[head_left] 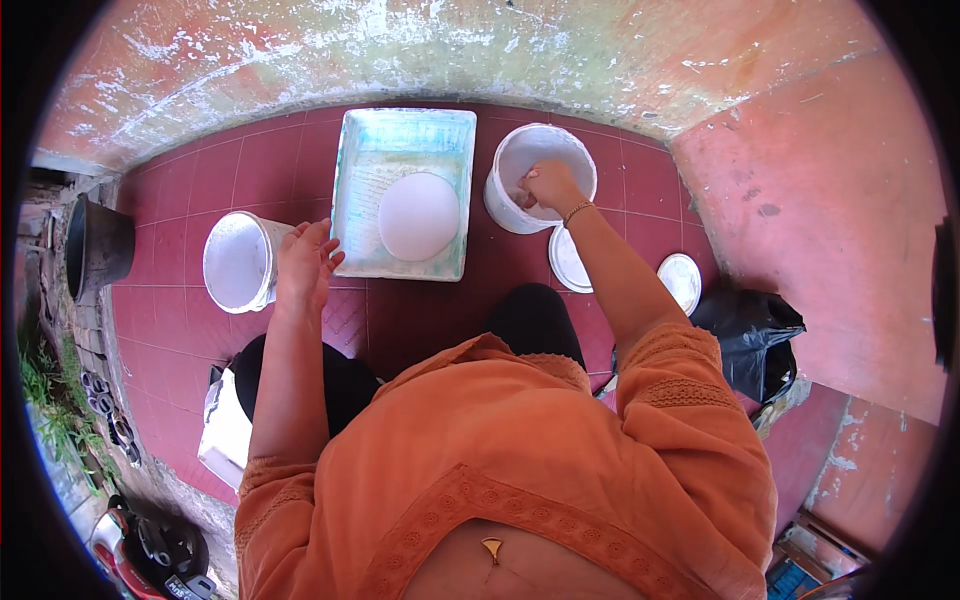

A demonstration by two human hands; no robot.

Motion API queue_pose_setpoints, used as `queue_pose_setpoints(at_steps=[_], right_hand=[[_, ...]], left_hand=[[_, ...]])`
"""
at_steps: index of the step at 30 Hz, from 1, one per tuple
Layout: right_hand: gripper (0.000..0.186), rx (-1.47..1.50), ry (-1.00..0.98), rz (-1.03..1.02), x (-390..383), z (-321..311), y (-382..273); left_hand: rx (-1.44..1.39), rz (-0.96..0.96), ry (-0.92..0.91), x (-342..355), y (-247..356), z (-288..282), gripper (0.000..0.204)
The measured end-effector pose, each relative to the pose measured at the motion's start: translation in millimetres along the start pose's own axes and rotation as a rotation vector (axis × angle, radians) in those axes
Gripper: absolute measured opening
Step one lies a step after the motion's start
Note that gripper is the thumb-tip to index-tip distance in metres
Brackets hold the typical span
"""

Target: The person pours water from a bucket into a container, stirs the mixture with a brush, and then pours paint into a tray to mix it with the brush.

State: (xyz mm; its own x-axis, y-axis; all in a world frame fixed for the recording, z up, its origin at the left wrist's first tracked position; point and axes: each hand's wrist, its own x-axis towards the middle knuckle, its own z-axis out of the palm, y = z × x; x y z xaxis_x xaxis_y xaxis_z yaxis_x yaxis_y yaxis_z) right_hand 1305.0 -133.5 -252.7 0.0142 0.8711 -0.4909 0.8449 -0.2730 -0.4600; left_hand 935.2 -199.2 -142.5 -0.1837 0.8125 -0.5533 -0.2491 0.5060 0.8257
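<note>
Paint tray (405,128), rectangular, white with blue-green staining: on red tiled floor (205,180), far centre; smooth round white mass (419,216) in its near part. Left white bucket (235,262): left of tray. Left hand (303,265): between these two, released, fingers loosely bent, beside tray edge; contact unclear. Right white bucket (548,142): right of tray. Right hand (550,187): inside its mouth, fingers curled; whether grasping anything, cannot tell. Two white round lids (680,284): nearer, right. Black plastic bag (745,335): far right.
</note>
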Motion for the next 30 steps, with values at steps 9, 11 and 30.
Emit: queue_pose_setpoints(at_steps=[9, 11, 30], right_hand=[[0.019, -0.29, 0.443, -0.173, 20, -5, 24], [0.02, -0.343, 0.39, -0.164, 16, -15, 31], [0.025, 0.227, 0.316, -0.05, 15, 12, 5]], left_hand=[[0.275, 0.141, 0.108, 22, 4, -10, 0.064], [0.285, 0.112, 0.064, 21, 6, -11, 0.068], [0.354, 0.106, -0.021, 26, -2, -8, 0.061]])
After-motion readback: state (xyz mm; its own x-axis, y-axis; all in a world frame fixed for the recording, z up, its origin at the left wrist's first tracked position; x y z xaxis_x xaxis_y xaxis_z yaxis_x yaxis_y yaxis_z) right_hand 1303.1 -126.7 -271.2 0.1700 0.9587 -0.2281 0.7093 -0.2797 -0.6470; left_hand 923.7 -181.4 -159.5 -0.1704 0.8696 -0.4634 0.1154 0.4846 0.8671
